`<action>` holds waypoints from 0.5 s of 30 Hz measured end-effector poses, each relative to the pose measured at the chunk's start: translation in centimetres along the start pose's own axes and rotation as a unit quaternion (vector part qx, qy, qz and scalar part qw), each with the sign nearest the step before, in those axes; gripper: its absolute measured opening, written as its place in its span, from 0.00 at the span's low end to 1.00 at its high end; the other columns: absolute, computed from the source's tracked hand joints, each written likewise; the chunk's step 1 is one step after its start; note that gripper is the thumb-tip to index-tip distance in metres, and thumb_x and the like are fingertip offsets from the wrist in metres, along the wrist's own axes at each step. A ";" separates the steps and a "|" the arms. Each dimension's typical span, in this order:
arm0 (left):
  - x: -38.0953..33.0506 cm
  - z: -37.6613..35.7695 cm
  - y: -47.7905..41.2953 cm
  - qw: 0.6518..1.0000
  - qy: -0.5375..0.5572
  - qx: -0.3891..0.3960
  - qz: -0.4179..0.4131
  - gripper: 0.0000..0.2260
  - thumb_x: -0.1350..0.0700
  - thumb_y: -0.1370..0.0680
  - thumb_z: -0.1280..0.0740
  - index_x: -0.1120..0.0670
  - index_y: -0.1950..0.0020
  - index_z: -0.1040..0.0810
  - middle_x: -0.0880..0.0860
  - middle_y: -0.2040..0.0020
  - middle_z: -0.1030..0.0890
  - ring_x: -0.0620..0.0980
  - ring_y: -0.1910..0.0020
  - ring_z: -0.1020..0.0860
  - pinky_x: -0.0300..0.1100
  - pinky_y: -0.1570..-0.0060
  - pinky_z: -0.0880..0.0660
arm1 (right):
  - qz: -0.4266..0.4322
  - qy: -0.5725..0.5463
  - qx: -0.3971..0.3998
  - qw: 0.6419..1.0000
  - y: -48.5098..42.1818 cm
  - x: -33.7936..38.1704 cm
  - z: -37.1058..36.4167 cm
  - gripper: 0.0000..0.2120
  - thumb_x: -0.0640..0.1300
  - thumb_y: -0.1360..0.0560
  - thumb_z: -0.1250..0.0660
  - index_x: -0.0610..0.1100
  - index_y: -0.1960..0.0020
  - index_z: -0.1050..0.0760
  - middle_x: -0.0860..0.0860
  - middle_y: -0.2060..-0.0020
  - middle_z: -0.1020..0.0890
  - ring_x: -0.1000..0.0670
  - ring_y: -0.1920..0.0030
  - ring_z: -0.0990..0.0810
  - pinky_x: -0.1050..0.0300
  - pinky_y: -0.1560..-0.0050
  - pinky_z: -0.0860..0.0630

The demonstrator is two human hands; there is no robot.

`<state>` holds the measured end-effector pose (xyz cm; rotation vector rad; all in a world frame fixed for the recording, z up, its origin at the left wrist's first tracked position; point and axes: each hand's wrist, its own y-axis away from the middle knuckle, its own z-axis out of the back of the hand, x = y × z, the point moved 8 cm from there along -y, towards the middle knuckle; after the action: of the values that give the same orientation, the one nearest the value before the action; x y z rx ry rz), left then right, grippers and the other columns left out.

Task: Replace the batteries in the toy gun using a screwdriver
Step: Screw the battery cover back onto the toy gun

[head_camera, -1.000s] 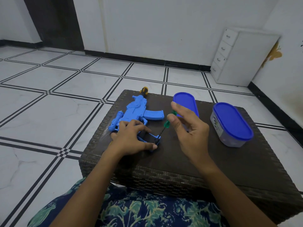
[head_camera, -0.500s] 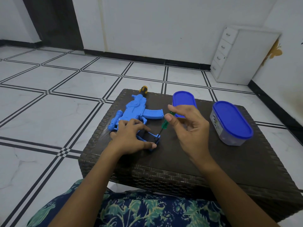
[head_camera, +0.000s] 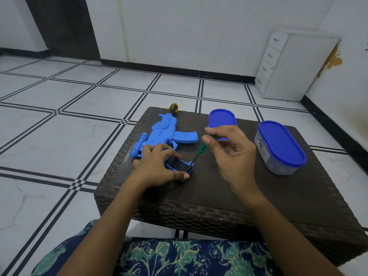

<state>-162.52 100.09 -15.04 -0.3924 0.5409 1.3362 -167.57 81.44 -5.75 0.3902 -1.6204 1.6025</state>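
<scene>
Room evenly lit, bright, diffuse. Shadow below my right hand (head_camera: 233,156) on the table (head_camera: 278,196) is faint and soft-edged. Lines of the floor (head_camera: 69,140) bow toward frame edges. Focus crisp centrally.

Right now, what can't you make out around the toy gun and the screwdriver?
All in the head view:
- What the tip of the screwdriver sits on: too small to see.
- Grip area of the toy gun: covered by the left hand.
- Contents of the blue-lidded container: blurred through its wall.
- Near end of the second blue lid: hidden by the right hand; lid alone or box, unclear.
- The yellow-and-black object: mostly behind the gun.
</scene>
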 end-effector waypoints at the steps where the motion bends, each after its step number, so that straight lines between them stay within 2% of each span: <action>1: 0.0 0.0 0.0 1.000 0.001 0.002 0.000 0.22 0.33 0.39 0.27 0.32 0.47 0.26 0.38 0.36 0.34 0.46 0.34 0.44 0.58 0.35 0.40 | -0.007 -0.007 0.005 1.000 0.0 -0.2 0.0 0.08 0.36 0.27 0.28 0.41 0.48 0.18 0.47 0.53 0.17 0.52 0.50 0.18 0.49 0.53 0.20; 3: 0.1 0.0 0.0 1.000 0.000 0.003 0.001 0.22 0.33 0.39 0.27 0.32 0.47 0.26 0.38 0.36 0.34 0.46 0.34 0.45 0.58 0.35 0.40 | -0.029 -0.026 0.020 0.999 0.2 -0.6 -0.4 0.11 0.35 0.25 0.31 0.43 0.44 0.20 0.49 0.49 0.17 0.51 0.46 0.18 0.48 0.48 0.19; 6: 0.0 0.0 0.0 1.000 -0.007 0.003 0.003 0.23 0.33 0.39 0.27 0.33 0.46 0.26 0.38 0.36 0.34 0.47 0.33 0.45 0.57 0.36 0.40 | -0.014 -0.014 0.042 0.999 0.3 -0.2 -0.8 0.14 0.33 0.24 0.34 0.44 0.41 0.22 0.52 0.46 0.18 0.57 0.43 0.20 0.59 0.46 0.22; 8: 0.0 0.0 0.0 1.000 -0.011 0.003 0.003 0.24 0.33 0.38 0.27 0.34 0.45 0.25 0.38 0.36 0.34 0.46 0.33 0.45 0.56 0.37 0.40 | 0.003 -0.006 0.043 0.999 0.3 0.2 -0.8 0.14 0.32 0.24 0.33 0.43 0.41 0.22 0.50 0.47 0.18 0.57 0.44 0.19 0.63 0.47 0.23; 11: -0.2 0.1 0.0 1.000 -0.014 0.000 0.005 0.24 0.33 0.38 0.27 0.34 0.44 0.25 0.38 0.36 0.34 0.46 0.33 0.45 0.53 0.40 0.41 | 0.018 0.016 0.027 0.999 0.0 0.5 -0.5 0.09 0.34 0.27 0.28 0.40 0.47 0.19 0.48 0.54 0.18 0.58 0.53 0.19 0.65 0.54 0.23; 13: -0.2 0.1 0.1 1.000 -0.016 -0.001 0.004 0.24 0.33 0.38 0.27 0.34 0.45 0.25 0.38 0.36 0.34 0.46 0.33 0.45 0.52 0.42 0.42 | 0.021 0.048 0.008 0.999 -0.1 0.6 -0.2 0.05 0.39 0.29 0.25 0.40 0.56 0.20 0.48 0.61 0.20 0.56 0.61 0.22 0.65 0.61 0.26; 15: -0.2 0.1 0.1 1.000 -0.017 -0.002 0.004 0.24 0.33 0.38 0.27 0.34 0.45 0.25 0.38 0.36 0.34 0.46 0.34 0.45 0.51 0.42 0.42 | 0.036 0.103 0.010 0.994 0.0 0.7 -0.4 0.10 0.41 0.28 0.25 0.39 0.62 0.25 0.48 0.66 0.23 0.52 0.65 0.25 0.64 0.64 0.28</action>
<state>-162.59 100.01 -14.84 -0.3708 0.5125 1.3484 -167.89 82.05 -5.27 0.1721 -1.4772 1.6560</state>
